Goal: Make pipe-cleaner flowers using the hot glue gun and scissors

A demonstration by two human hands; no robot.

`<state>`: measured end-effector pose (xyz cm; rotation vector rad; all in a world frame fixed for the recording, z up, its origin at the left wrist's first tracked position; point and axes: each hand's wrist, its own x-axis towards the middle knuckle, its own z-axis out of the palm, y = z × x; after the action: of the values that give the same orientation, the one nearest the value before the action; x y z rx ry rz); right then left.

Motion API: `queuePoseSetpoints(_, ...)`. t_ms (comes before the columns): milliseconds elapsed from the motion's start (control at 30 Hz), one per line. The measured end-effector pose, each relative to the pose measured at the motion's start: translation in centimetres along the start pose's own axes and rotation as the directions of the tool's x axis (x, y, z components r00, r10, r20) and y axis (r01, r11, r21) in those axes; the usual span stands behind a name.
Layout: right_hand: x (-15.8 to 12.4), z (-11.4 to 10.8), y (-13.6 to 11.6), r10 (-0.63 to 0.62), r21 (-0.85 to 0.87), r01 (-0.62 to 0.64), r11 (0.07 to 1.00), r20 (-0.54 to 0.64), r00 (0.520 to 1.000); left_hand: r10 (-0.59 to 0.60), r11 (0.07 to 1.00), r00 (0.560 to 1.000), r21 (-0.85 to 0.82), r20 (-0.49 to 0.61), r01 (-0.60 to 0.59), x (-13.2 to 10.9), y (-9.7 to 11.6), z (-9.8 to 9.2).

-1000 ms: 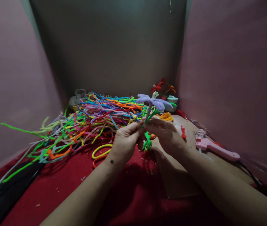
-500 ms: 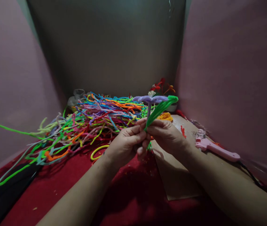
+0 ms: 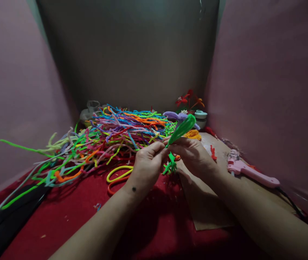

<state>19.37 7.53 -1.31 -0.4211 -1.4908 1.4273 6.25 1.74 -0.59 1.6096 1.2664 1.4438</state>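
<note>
My left hand point(image 3: 149, 164) is closed, its thumb and fingers pinching the base of a green pipe-cleaner leaf point(image 3: 183, 128). From the other side my right hand point(image 3: 196, 154) pinches at the same spot, also closed. Behind the leaf shows a purple pipe-cleaner flower point(image 3: 171, 115) with a pale centre, tilted and partly covered. Its stem is hidden by the leaf and fingers. Below my hands hang green fuzzy ends point(image 3: 170, 165); whether they belong to the held flower I cannot tell.
A large heap of colourful pipe cleaners point(image 3: 127, 126) lies behind and left. A pink glue gun point(image 3: 251, 173) rests on the right over brown board point(image 3: 205, 213). Yellow and orange loops point(image 3: 118, 174) lie on red cloth point(image 3: 69, 227). Red flowers point(image 3: 182, 100) and a lidded jar point(image 3: 200, 117) stand behind.
The flower head has tipped back and right, now behind the leaf. The leaf looks more upright, its tip nearer the middle. My left hand has turned, showing more of its back.
</note>
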Motion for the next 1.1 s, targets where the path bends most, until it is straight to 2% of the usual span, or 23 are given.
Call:
queuePoseSetpoints(100,0.0,-0.3,-0.1,0.022,-0.012,-0.022,1.0,0.011,1.0,-0.109,0.967,0.992,-0.225,0.067,0.121,0.1,0.6,0.0)
queuePoseSetpoints(267,-0.2,-0.3,-0.2,0.055,0.101,-0.055,0.993,0.003,0.998,-0.163,0.835,0.968,-0.496,0.188,0.237,0.3,0.2,-0.1)
queuePoseSetpoints(400,-0.2,-0.4,-0.3,0.062,0.146,-0.061,0.987,-0.006,0.998,-0.152,0.731,0.924,-0.589,0.35,0.344,0.4,-0.1,-0.4)
queuePoseSetpoints(500,-0.2,-0.5,-0.4,0.009,0.089,-0.014,0.996,0.06,0.998,-0.116,0.652,0.877,-0.63,0.466,0.421,0.3,-0.4,-0.6)
queuePoseSetpoints(600,-0.2,-0.4,-0.5,-0.011,0.039,0.006,0.999,0.131,0.991,-0.062,0.587,0.847,-0.667,0.528,0.458,0.3,-0.9,-0.7)
queuePoseSetpoints(700,-0.4,-0.1,-0.4,-0.042,0.04,0.039,0.998,0.088,0.995,-0.052,0.579,0.838,-0.667,0.543,0.469,0.4,-1.3,-0.7)
queuePoseSetpoints(767,-0.5,0.1,-0.1,-0.061,0.054,0.06,0.997,0.02,0.998,-0.081,0.607,0.85,-0.65,0.521,0.457,0.6,-1.4,-0.7)
queuePoseSetpoints(833,-0.4,0.1,0.2,-0.049,0.08,0.052,0.995,-0.037,0.998,-0.117,0.674,0.874,-0.609,0.471,0.418,0.7,-1.1,-0.6)
queuePoseSetpoints(933,-0.4,0.2,0.5,-0.013,0.089,0.024,0.996,-0.118,0.993,-0.135,0.876,0.945,-0.41,0.297,0.254,0.7,-0.5,-0.2)
queuePoseSetpoints(1000,-0.4,0.3,0.6,-0.008,0.08,0.022,0.997,-0.167,0.986,-0.085,0.974,0.988,-0.199,0.132,0.111,0.5,-0.3,0.1)
queuePoseSetpoints(1100,-0.5,0.5,0.4,0.005,0.062,0.008,0.998,-0.192,0.981,0.053,0.997,0.997,0.056,-0.051,-0.05,0.0,-0.4,0.5)
